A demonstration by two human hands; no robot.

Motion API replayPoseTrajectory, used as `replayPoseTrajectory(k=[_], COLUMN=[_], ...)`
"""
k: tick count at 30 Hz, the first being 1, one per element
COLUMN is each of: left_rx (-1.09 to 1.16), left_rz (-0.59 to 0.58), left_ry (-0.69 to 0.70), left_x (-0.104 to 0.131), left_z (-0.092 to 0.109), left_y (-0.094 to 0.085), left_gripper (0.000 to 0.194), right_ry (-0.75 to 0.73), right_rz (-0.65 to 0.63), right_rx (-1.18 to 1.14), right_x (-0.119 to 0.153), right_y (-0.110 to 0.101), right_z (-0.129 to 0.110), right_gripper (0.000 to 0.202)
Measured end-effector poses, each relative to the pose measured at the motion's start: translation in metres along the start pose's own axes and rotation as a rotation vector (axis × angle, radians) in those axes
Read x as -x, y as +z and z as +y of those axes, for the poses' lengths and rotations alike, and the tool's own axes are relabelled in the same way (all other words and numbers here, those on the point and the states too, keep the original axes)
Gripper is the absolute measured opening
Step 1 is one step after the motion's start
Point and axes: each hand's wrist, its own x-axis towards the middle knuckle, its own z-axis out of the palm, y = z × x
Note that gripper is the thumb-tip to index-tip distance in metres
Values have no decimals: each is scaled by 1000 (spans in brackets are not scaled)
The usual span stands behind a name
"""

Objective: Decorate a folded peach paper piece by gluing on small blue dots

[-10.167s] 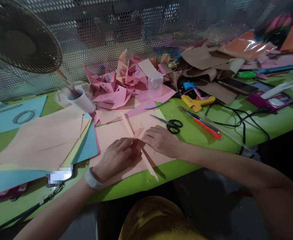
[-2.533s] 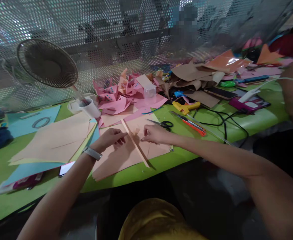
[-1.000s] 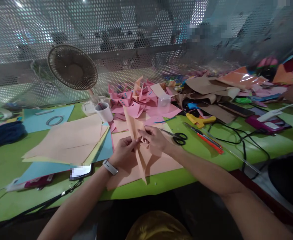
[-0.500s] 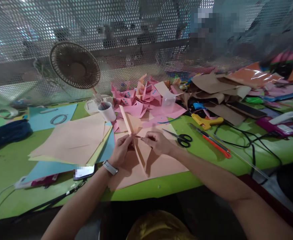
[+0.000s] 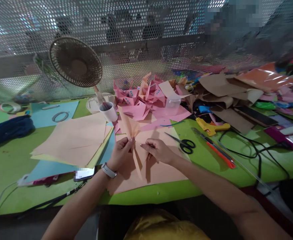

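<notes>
My left hand (image 5: pixel 120 151), with a pale watch band at the wrist, pinches a folded peach paper (image 5: pixel 128 124) at its middle. The paper is gathered narrow at the pinch and fans out above and below it. To the right, apart from the paper, my right hand (image 5: pixel 159 151) is closed with fingers curled and thumb against them; whatever it may hold is too small to make out. Both hands are over a larger peach sheet (image 5: pixel 166 175) lying on the table. Black-handled scissors (image 5: pixel 187 146) lie just right of my right hand.
Paper sheets (image 5: pixel 68 136) are stacked at left, near a phone (image 5: pixel 85 174). A white cup (image 5: pixel 108 111) and a fan (image 5: pixel 76 63) stand behind. Pink folded papers (image 5: pixel 126 95) pile at the back. A yellow glue gun (image 5: pixel 211 126), red cutter (image 5: pixel 221 153) and black cables (image 5: pixel 255 146) lie right.
My right hand has drawn back to the right, away from the folded paper. The paper's middle is now pinched narrower in my left hand. The view has shifted slightly.
</notes>
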Motion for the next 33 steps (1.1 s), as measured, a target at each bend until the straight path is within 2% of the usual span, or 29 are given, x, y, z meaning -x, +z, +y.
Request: replayPoseTrajectory(k=[8,14,20,23,25,27,29,31,33], left_rx=[-41,-30,33,27,54,114,204,293,357], left_rz=[29,-44,-113,-85,-68,-52,-34,-15,-15], left_ry=[14,1,-90,-86,-100,-118,-131,-138,-156], left_x=[-5,-4,0,-1,-2,-2,-1,-2,-2], left_z=[-3,-11,-7,-9,-10,-9,-6,-3,-1], left_y=[-3,-2,0,-1,-1,0,1,1,1], left_gripper=[42,41,43,43,42,41,41,39,39], right_ry=[50,70,4,-9,-107,-321,-593,-789,-867], right_rz=[16,50,54,59,123,217,226,84,-109], right_rx=[-34,24,55,118,249,448,654,858,1046], right_x=[-2,3,-1,-2,0,4,10,14,16], right_y=[-4,-4,-4,-3,-4,-6,-8,-10,-10], right_z=[1,-7,1,5,6,4,1,-2,-2], right_gripper=[33,36,35,32,25,19,35,53,61])
